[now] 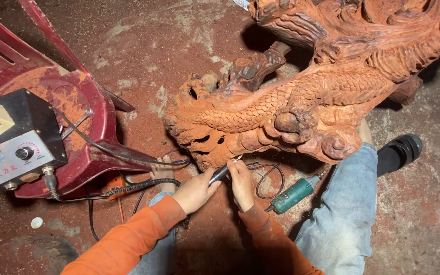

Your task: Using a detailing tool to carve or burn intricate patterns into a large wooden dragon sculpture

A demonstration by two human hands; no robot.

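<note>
Red plastic chair (85, 109) left, grey control box (14, 140) on seat. Green power tool (294, 194) on dusty floor (423, 214). Black shoe (399, 152) right.

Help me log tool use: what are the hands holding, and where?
Both hands, left and right, hold a slim black rotary handpiece: left around its rear body, right near the tip.

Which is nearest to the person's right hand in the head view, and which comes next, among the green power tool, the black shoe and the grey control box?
Measured from the right hand:
1. Green power tool, on the floor just to its right.
2. Black shoe, farther right, beyond the jeans-clad knee.
3. Grey control box, far left, on the red plastic chair.
</note>
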